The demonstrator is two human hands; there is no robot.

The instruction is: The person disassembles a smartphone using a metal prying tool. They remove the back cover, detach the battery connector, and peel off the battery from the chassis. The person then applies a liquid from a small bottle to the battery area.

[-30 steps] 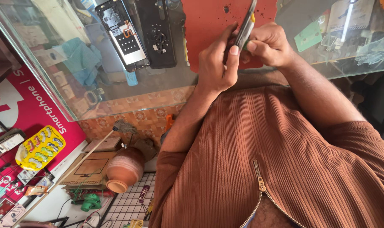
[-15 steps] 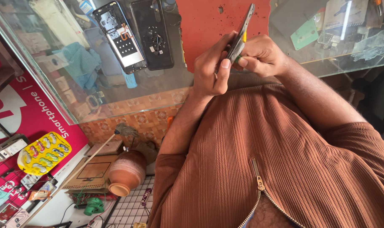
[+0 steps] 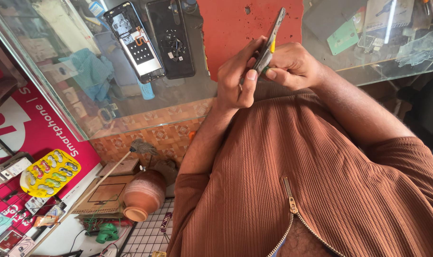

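Above the glass counter (image 3: pixel 130 109), both hands now grip the thin phone part (image 3: pixel 270 43) lower, left hand (image 3: pixel 238 78) pinching, right hand (image 3: pixel 292 66) clenched.

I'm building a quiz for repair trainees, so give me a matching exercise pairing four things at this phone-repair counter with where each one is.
Things:
1. thin phone part
2. opened phone
3. clay pot
4. red mat

Places:
A. low down, under the glass counter
B. lying flat on the glass, insides showing
C. held edge-on between the left hand and right hand
D. spread on the counter behind the hands

Pairs: 1-C, 2-B, 3-A, 4-D
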